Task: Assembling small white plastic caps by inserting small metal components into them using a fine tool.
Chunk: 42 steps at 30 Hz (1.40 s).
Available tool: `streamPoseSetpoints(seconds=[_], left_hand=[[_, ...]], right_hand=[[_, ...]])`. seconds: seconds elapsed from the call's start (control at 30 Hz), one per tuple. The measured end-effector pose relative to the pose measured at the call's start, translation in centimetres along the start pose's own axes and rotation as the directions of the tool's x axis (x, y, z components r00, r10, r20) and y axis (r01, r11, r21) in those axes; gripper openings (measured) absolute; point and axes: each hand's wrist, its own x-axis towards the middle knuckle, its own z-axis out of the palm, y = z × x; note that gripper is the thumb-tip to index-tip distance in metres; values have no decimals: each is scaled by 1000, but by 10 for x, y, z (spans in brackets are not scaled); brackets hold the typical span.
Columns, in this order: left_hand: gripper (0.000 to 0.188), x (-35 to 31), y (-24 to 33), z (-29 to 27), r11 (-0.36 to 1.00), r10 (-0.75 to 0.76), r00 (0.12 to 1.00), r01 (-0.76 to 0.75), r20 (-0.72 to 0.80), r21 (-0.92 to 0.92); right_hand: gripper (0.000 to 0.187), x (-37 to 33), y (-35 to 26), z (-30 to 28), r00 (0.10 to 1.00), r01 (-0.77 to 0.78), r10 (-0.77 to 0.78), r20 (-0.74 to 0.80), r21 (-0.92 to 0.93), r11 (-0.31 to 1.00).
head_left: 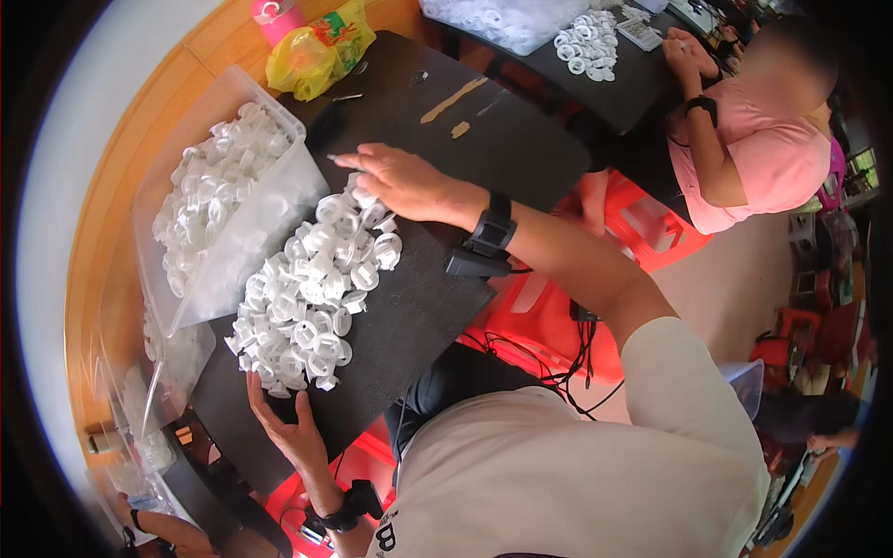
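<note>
A long heap of small white plastic ring-shaped parts (pixel 312 284) lies on the dark table (pixel 419 288). My left hand (pixel 290 435) is at the heap's near end, thumb and fingers apart, fingertips touching its edge parts. Over the far end reaches my right hand (pixel 400 181), palm down. A thin grey tip sticks out past its fingers; what it belongs to is hidden. Left of the heap stands a clear plastic bin (pixel 237 265) filled with similar white parts (pixel 219 191).
A yellow plastic bag (pixel 312 65) and a pink bottle (pixel 277 19) stand beyond the bin. Across from me, a person in pink (pixel 753 149) sits by another table with white parts (pixel 588 46). Red stools (pixel 549 316) and black cables (pixel 567 372) are at my right.
</note>
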Motion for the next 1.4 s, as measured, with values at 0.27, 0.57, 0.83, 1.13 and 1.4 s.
streamPoseSetpoints(seconds=[0.27, 0.57, 0.83, 1.13, 1.4], left_hand=[[70, 2, 6, 1, 998, -13, 1000, 12, 17, 61], [70, 1, 3, 2, 997, -8, 1000, 6, 23, 71], [66, 1, 4, 2, 997, 17, 1000, -16, -15, 79], [70, 0, 5, 0, 996, 19, 1000, -19, -10, 85], [70, -2, -3, 0, 999, 26, 999, -25, -22, 32]], right_hand=[[36, -1, -12, 5, 997, 15, -31, 65, 232, 973], [30, -12, -23, 13, 998, 59, -55, -24, 168, 984], [30, -15, -23, 16, 972, 235, -234, -30, 33, 972], [36, -18, -32, -13, 991, 124, -127, 44, 69, 990], [31, -39, -40, -33, 996, -87, 89, 0, -196, 977]])
